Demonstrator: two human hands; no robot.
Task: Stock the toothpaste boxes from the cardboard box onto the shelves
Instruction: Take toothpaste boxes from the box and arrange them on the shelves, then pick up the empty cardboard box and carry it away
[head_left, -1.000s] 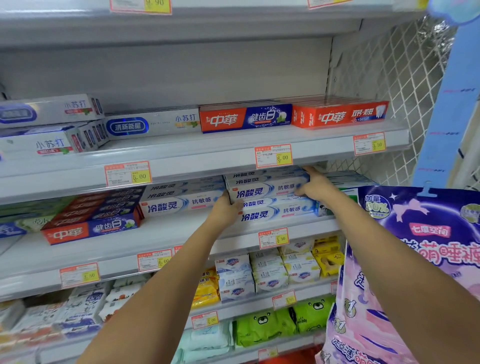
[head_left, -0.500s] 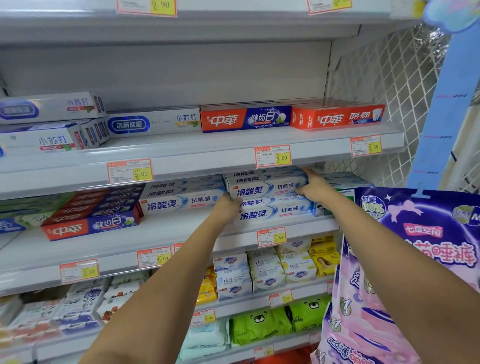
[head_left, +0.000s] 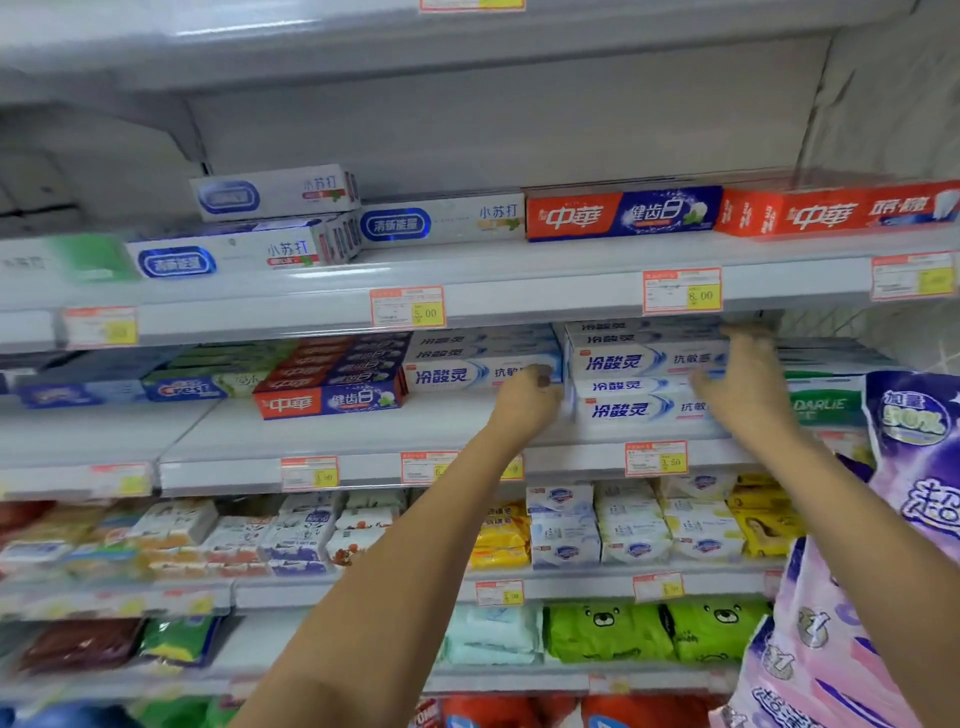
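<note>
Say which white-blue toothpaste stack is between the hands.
The taller right stack under the 8.00 tag, left hand and right hand at its ends; the lower stack lies further left.

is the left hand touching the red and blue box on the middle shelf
No, the left hand is at the white and blue boxes, with bare shelf between it and the red and blue box.

light: bright, even, cool white, from overhead | shadow: soft bands under the grey metal shelves (head_left: 311, 431) | glare: pale sheen on topmost lip | blur: motion smear throughout, heaviest on right hand (head_left: 748, 384) and left-edge yellow-and-white paper price tags (head_left: 98, 326) | distortion: shelf lines bend at the edges
</note>
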